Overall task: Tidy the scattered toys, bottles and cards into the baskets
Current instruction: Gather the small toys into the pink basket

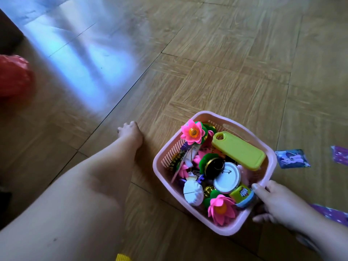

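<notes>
- The pink basket (169,157) sits on the wood-patterned floor (226,63), crammed with toys.
- The person's right hand (278,202) grips the basket at its near right corner. The thumb (257,187) is hooked over the rim and the other fingers (263,217) curl under the outer wall.
- The left hand is out of view.
- At the basket's far left corner a pink lotus toy (193,131) stands up above the rim.
- A second lotus (221,209) lies at the basket's near corner, close to the gripping hand.
- A flat yellow-green plastic piece (239,150) with a hole at one end lies tilted along the basket's far right side, on top of the other toys.
- In the middle of the basket a white round lid (227,178) faces up.
- Just beside the lid, toward the hand, a small green tub (243,194) with a blue end lies on its side.
- A white ball (193,193) rests against the basket's near left wall.
- On the floor to the right of the basket, apart from it, a purple-blue card (291,159) lies flat.
- A second card (340,157) lies farther right of the basket, cut off by the edge of the view.
- Left of the basket a bare leg (84,185) stretches out. Its foot (130,134) is on the floor near the basket, not touching it.
- Well off to the basket's far left sits a blurred red thing (13,76); I cannot tell what it is.
</notes>
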Action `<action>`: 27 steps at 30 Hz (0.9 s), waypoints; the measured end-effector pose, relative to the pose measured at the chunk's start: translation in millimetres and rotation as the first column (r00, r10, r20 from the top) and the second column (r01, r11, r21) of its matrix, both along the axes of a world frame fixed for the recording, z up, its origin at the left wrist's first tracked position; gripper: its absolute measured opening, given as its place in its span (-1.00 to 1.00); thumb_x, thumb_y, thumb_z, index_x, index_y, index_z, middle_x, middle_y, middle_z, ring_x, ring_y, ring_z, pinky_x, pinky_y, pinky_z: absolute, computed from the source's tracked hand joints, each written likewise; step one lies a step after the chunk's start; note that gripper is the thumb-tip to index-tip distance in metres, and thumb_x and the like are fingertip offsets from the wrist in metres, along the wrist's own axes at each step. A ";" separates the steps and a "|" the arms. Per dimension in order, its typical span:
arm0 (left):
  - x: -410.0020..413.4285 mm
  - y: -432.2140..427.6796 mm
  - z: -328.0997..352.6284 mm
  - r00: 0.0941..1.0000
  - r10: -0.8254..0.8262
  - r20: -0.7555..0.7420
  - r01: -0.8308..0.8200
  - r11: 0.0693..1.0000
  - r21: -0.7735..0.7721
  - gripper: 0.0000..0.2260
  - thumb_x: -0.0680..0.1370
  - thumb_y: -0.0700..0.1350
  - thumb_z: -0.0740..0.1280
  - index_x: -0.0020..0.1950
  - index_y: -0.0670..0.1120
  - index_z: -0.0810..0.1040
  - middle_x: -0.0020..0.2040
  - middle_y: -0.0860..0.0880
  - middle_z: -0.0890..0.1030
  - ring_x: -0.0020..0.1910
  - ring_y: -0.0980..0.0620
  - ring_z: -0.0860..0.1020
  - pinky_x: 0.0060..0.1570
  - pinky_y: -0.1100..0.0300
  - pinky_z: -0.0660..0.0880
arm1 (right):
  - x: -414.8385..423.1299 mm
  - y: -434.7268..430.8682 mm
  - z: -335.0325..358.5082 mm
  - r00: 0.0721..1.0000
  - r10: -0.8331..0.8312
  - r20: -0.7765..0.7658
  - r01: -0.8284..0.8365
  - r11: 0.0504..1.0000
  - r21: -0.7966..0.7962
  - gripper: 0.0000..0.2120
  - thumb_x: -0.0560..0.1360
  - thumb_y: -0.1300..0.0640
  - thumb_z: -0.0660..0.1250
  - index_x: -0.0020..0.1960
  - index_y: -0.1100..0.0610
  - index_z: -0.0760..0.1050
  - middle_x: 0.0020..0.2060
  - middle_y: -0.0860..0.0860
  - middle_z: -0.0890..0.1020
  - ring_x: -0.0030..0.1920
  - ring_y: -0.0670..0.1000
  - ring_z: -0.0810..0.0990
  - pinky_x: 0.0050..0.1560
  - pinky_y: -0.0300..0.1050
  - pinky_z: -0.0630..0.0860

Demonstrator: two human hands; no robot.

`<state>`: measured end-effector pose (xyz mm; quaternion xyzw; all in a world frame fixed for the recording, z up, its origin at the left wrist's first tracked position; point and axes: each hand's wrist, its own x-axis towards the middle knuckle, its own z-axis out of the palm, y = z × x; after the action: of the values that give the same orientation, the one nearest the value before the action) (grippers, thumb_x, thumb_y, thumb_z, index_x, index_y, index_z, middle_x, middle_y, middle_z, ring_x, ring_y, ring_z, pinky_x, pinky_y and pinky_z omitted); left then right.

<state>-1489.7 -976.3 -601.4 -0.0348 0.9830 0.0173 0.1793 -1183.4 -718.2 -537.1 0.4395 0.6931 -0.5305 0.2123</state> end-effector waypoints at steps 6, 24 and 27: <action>62.9 38.7 52.2 0.874 0.334 -0.352 0.049 0.661 0.748 -0.72 0.58 -0.05 0.30 0.24 -0.13 0.47 0.08 -0.09 0.55 0.00 -0.05 0.50 0.05 0.13 0.42 | 1.3 -0.9 3.1 1.000 0.024 -0.011 -0.023 0.999 0.037 -0.79 0.65 0.03 0.12 0.03 0.18 0.39 -0.07 0.20 0.60 -0.48 0.13 0.63 -0.63 -0.26 0.37; 312.9 -49.7 28.2 0.966 0.205 0.155 -0.228 0.963 0.147 -0.57 0.56 -0.10 0.30 0.41 -0.01 0.31 0.52 -0.10 0.13 0.55 -0.15 0.00 0.49 -0.19 0.06 | 89.2 -44.4 -3.8 0.891 0.453 0.007 -0.447 0.876 0.181 -0.70 0.63 -0.06 0.11 -0.08 0.12 0.46 -0.42 0.09 0.64 -0.53 0.01 0.58 -0.43 -0.15 0.48; 332.8 -64.9 24.4 0.956 0.247 0.157 -0.272 0.948 0.165 -0.62 0.56 -0.19 0.28 0.37 -0.02 0.37 0.46 -0.09 0.26 0.43 -0.14 0.21 0.40 -0.04 0.29 | 112.4 -39.1 -12.9 0.847 0.530 0.045 -0.528 0.828 0.191 -0.78 0.62 -0.05 0.15 -0.04 0.04 0.48 -0.34 0.05 0.64 -0.41 -0.03 0.63 -0.43 -0.13 0.53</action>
<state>-1156.9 -1041.2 -577.0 -0.1485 0.9496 0.1295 0.2437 -1071.0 -757.2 -550.0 0.2466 0.8375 -0.3822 0.3029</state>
